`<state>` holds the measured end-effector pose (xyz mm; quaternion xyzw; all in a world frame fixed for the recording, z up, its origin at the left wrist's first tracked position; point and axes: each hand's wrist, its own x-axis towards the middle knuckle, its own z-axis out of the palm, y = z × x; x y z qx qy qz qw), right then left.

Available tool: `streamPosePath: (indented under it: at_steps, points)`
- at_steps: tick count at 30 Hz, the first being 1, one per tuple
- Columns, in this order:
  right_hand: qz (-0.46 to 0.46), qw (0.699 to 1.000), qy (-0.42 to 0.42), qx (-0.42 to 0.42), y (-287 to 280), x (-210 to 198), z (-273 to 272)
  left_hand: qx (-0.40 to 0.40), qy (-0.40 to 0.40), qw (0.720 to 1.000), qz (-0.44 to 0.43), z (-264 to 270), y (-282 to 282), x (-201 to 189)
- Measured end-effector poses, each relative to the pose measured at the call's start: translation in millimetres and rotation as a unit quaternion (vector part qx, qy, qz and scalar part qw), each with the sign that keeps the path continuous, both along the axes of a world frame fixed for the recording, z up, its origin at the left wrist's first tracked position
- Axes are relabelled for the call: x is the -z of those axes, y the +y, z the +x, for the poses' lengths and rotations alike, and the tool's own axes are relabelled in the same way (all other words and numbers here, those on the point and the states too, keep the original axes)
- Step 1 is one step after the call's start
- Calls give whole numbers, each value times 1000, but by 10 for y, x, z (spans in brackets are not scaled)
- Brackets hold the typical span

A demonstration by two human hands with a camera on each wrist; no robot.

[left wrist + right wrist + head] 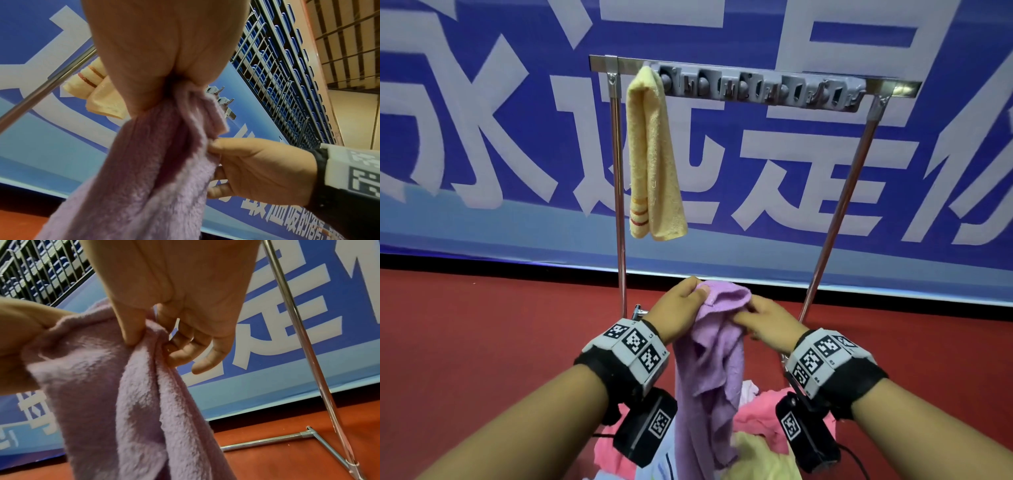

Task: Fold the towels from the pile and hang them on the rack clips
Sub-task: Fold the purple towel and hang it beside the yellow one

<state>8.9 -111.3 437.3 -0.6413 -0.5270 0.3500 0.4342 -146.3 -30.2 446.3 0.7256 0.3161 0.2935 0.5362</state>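
A purple towel (709, 370) hangs bunched between both hands in front of the rack. My left hand (681, 305) grips its top edge in a fist (164, 91). My right hand (763, 320) pinches the same edge a little to the right, thumb against fingers (144, 335). The purple towel (123, 394) droops down onto the pile (756, 421) of pink, yellow and white towels below my wrists. A folded yellow towel (654, 154) with red stripes hangs from the leftmost clip of the grey clip strip (760, 87) on the rack's top bar.
The metal rack (619, 192) stands on a red floor with slanted posts and a foot bar (267, 441). A blue banner (791, 164) with white characters fills the wall behind. Several clips to the right of the yellow towel hold nothing.
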Motion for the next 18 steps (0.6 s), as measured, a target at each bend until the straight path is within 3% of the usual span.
streamPosePath:
  at_steps: [5,8,11,14,18]
  points:
    - [-26,989,-59,135,67,80,217,25,11,999,-18,-76,6,19]
    - [-40,986,-62,149,66,72,277,27,76,994,70,-113,15,33]
    - [-50,988,-74,124,33,31,242,-7,55,991,122,-96,-5,-9]
    - [-84,994,4,72,-51,-85,86,-14,-3,995,97,-39,-19,-78]
    - [-58,997,10,-56,-106,-195,-116,26,-52,998,36,63,-123,-182]
